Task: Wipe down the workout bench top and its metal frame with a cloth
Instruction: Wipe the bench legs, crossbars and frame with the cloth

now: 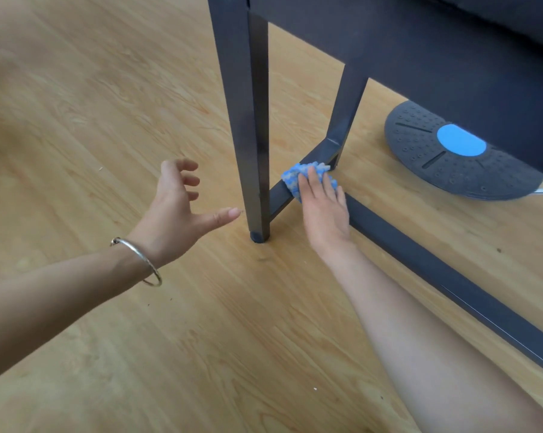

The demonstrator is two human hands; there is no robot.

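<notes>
Two hands down at floor level, only one on the job. Right hand [325,210] flat over the blue cloth [307,179], palm down, fingers stretched along it, pinning it onto the low cross rail [304,176] that ties the front leg [248,120] to the rear leg [346,114]. Flat like that presumably to spread pressure over the rail's top face and keep the nubby cloth from bunching. Cloth sits toward the rear end of the rail, just short of the corner joint, so probably a stroke heading into that corner.

Left hand [182,207] empty, fingers loosely spread, thumb out toward the front leg, close but apart from it. Bracelet [139,260] on that wrist. Likely held there for balance, or poised to steady the leg while the other hand pushes.

Long side rail [451,276] running off to the lower right, just off the floor [107,120]. Bench top barely in view at the upper right corner, too little to judge its state. Round balance board [451,151] with a blue centre parked beneath the bench, clear of the cloth.

Frame work underway; legs and long rail apparently yet to come.
</notes>
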